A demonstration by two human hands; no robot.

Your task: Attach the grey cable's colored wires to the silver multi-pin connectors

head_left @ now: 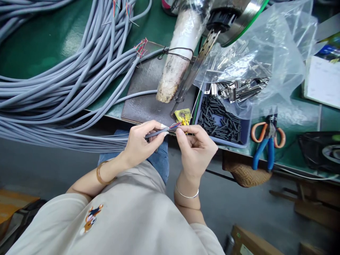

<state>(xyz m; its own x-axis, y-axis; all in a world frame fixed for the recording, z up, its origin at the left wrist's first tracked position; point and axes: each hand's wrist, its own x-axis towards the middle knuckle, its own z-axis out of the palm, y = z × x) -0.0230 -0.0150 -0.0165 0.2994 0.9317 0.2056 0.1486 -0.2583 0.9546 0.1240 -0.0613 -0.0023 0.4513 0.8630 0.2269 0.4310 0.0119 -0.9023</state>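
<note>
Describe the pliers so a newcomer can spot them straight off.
On the green table, find the blue tray of short black tubes at the near edge. Just right of it, pliers and scissors overlap. The pliers have two straight blue handles pointing toward the wearer; the scissors have orange finger loops.

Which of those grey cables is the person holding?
The grey cable pinched in the left hand: its exposed red and blue wires reach the right hand, while the other visible cable ends lie away from both hands.
</note>
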